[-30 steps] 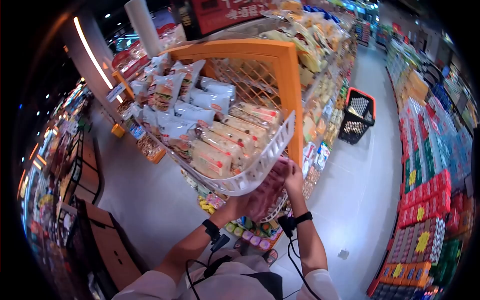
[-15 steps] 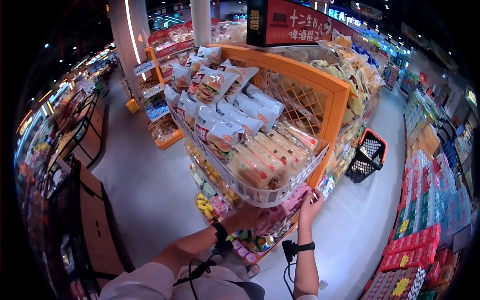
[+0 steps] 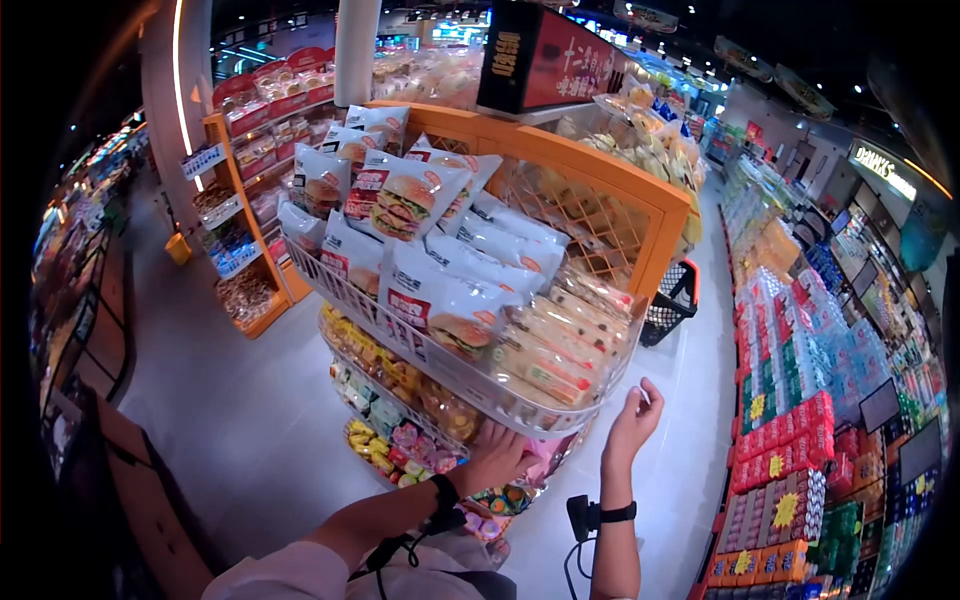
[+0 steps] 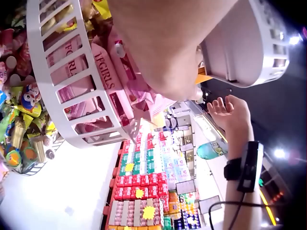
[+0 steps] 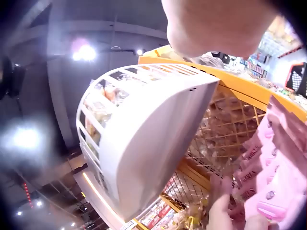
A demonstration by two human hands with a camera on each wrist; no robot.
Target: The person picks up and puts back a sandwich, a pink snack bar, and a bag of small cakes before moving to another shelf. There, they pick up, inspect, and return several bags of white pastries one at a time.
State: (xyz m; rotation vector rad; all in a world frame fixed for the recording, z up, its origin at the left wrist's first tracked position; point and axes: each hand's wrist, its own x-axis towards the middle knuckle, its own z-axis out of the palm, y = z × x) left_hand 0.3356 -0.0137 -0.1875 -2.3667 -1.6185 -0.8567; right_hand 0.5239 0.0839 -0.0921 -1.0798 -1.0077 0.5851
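Below the top white basket (image 3: pixel 450 375), the left hand (image 3: pixel 498 458) reaches into a lower basket (image 4: pixel 62 91) of pink packages (image 4: pixel 103 72). Its fingers (image 5: pixel 219 213) touch the packages in the right wrist view; their tips are partly hidden. The right hand (image 3: pixel 632 420) is raised beside the rack's right side, apart from it, with fingers loosely bent and nothing in them. The left wrist view also shows this empty right hand (image 4: pixel 232 115). Burger packets (image 3: pixel 410 200) and wrapped sandwich-like packs (image 3: pixel 550 350) fill the top basket.
An orange lattice frame (image 3: pixel 665 215) backs the rack. Behind it on the right, a black shopping basket (image 3: pixel 665 318) stands on the floor. Stacked red and green packs (image 3: pixel 785 430) line the right side of the aisle. A smaller snack rack (image 3: pixel 245 265) stands at the left.
The view has turned and shifted, showing more of the burger packets. The right hand has come away from the pink packages and rack edge; the left hand remains at the lower basket.
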